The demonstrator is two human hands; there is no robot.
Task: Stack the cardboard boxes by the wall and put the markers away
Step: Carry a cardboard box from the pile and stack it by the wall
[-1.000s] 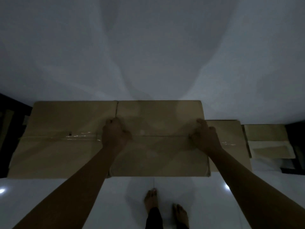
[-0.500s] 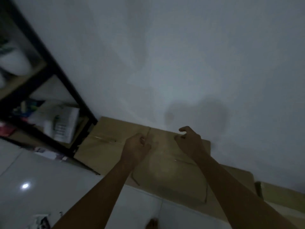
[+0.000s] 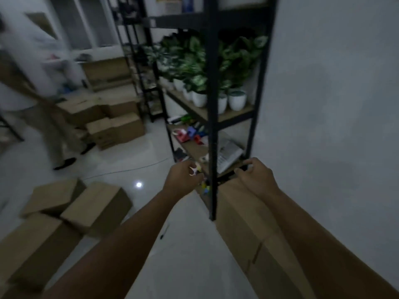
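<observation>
Two hands out in front, neither holding anything. Left hand (image 3: pixel 183 176) with fingers loosely curled, empty, in front of small bright bits low by the rack, too blurred to name. Right hand (image 3: pixel 257 178) with fingers spread and relaxed, hovering above the far end of the long box (image 3: pixel 254 229).

That box flat along the right wall (image 3: pixel 323 104), its far end at the foot of the black rack (image 3: pixel 212 126), probably set there as the base of the stack.

Three loose boxes (image 3: pixel 64 212) at near left on the floor, likely awaiting their turn. More boxes (image 3: pixel 112 117) heaped at far left, count unclear.

At least four white plant pots (image 3: pixel 236 101) on a middle shelf. One dark marker-like stick (image 3: pixel 165 230) lying on the floor between the arms, not yet put away.
</observation>
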